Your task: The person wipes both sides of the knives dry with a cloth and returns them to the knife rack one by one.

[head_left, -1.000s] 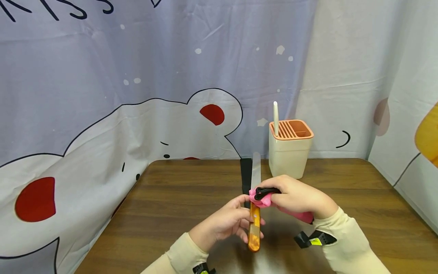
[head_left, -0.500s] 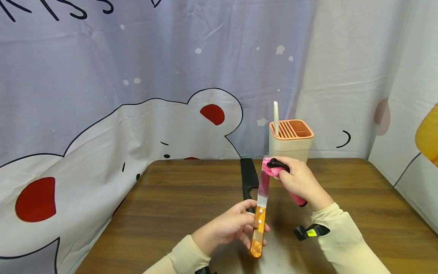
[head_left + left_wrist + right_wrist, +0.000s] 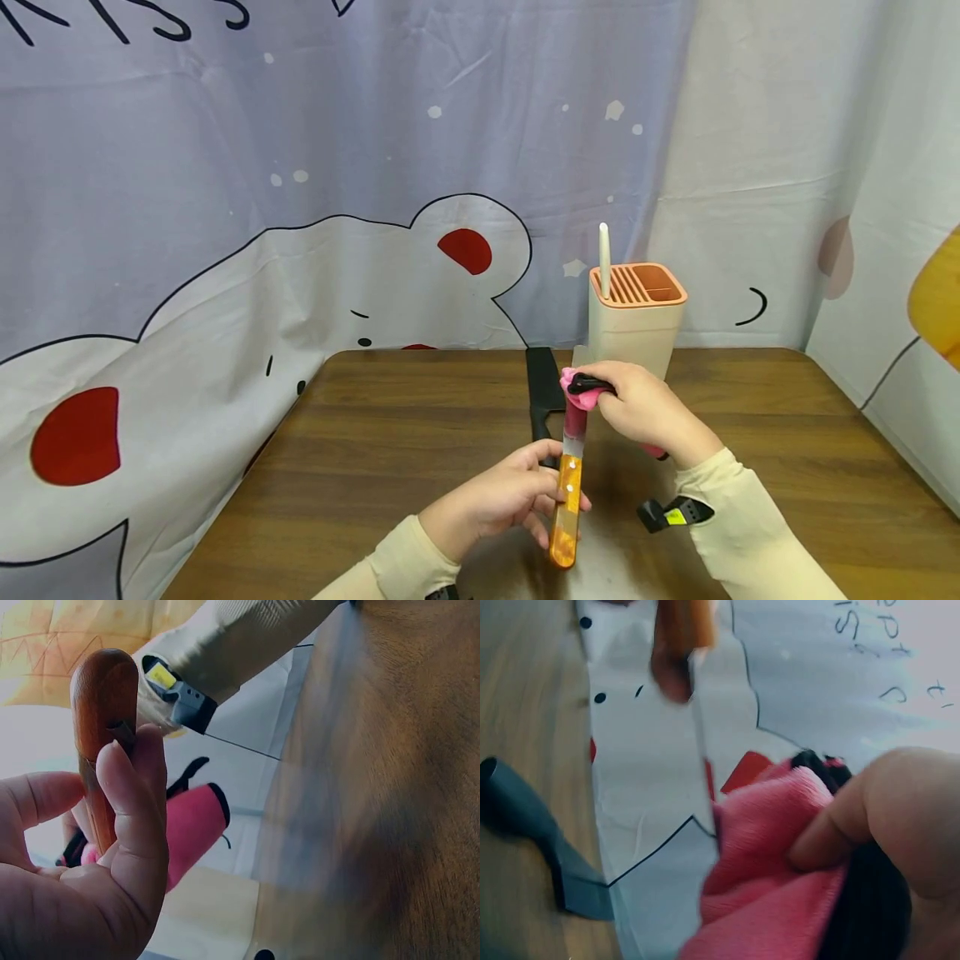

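My left hand holds a knife by its amber handle, with the metal blade pointing away from me. A pink cloth with black trim is wrapped over part of that blade. My right hand pinches the cloth against the blade near its far end; a short piece of the tip shows beyond it. In the left wrist view, thumb and fingers grip the handle. The right wrist view shows the thumb pressing the folded cloth, which hides much of the blade.
A black, wide-bladed utensil lies on the wooden table, just left of the knife. Behind my right hand stands a cream holder with an orange slotted top; a white handle sticks up from it. A printed curtain hangs behind the table.
My right hand moves the cloth from near the handle up to the blade's far end, then slightly back toward me. The knife shifts a little right; the left hand keeps its hold.
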`<state>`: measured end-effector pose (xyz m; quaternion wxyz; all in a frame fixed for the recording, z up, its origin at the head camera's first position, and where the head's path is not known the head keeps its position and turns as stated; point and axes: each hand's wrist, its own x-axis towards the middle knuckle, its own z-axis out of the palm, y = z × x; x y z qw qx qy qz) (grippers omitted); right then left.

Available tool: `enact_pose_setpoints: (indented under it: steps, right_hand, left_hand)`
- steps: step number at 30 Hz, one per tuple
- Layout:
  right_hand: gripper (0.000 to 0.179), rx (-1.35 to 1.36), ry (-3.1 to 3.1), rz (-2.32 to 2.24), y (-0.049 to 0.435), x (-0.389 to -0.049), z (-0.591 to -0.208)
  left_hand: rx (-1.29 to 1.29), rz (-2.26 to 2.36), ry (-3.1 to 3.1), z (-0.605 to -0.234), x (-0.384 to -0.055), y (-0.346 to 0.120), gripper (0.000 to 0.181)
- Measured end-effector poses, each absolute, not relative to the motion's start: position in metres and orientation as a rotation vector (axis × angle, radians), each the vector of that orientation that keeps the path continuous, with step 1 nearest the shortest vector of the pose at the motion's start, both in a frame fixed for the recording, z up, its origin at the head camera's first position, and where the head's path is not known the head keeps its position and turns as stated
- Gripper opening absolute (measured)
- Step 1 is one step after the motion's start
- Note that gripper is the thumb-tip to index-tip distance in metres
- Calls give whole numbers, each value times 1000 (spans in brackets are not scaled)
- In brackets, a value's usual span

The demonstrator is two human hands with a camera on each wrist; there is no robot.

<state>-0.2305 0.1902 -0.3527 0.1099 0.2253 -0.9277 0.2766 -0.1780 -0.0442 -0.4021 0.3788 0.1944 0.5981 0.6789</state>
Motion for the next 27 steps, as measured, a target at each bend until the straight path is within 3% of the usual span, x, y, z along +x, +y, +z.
enact_pose_setpoints:
  steps: [7,12,21,27]
  right_hand:
    - [44,998,-2734,795,185,-218,-347]
    - [45,1191,-2745,840,183,-209,-340]
    - [48,1253,-2781,989,187,-203,-332]
    - [44,1232,-2742,1042,197,-209,-331]
  left_hand:
    - [463,1770,1581,-405,-181,-45,46]
    - [447,1782,1622,-406,-184,-46,58]
    - [447,1794,1632,-406,-187,-46,63]
    - [450,1785,1629,-405,-185,-45,56]
